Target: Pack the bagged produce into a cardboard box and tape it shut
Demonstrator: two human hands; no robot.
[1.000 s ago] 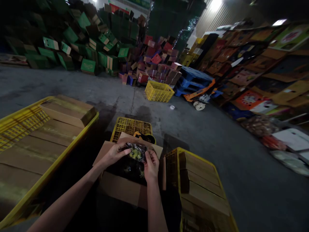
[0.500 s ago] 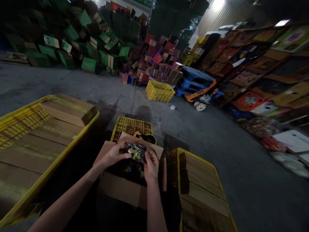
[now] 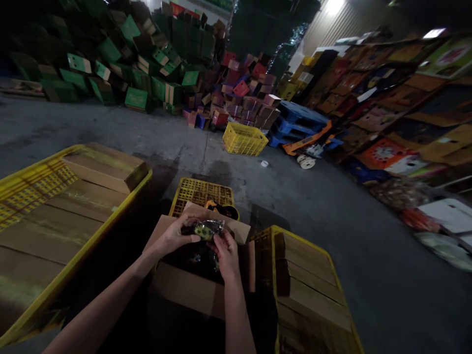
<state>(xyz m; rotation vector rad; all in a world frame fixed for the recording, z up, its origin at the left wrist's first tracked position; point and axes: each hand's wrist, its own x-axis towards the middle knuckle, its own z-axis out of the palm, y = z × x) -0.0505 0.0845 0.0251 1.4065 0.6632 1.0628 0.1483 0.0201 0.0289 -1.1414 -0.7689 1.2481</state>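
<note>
Both my hands hold a small clear plastic packet [image 3: 207, 229] with something yellow-green inside, just above an open cardboard box [image 3: 184, 287]. My left hand [image 3: 176, 235] grips the packet's left end, fingers curled around it. My right hand [image 3: 225, 254] pinches its right end from below. The box's inside is dark and holds more shiny wrapped packets [image 3: 199, 258], which I cannot make out well. Behind the box stands a yellow plastic crate [image 3: 191, 192] with a dark item and a bit of orange in it.
A yellow crate of flat cardboard boxes [image 3: 55, 216] stands at my left, another [image 3: 306, 290] at my right. Across the grey concrete floor lie a third yellow crate [image 3: 244, 139], blue pallets [image 3: 297, 118], and heaps of green [image 3: 140, 69] and red boxes [image 3: 245, 96].
The packet has been squeezed smaller and lifted a little toward the far flap. My right hand slid lower and left under it; my left hand closed more over its end.
</note>
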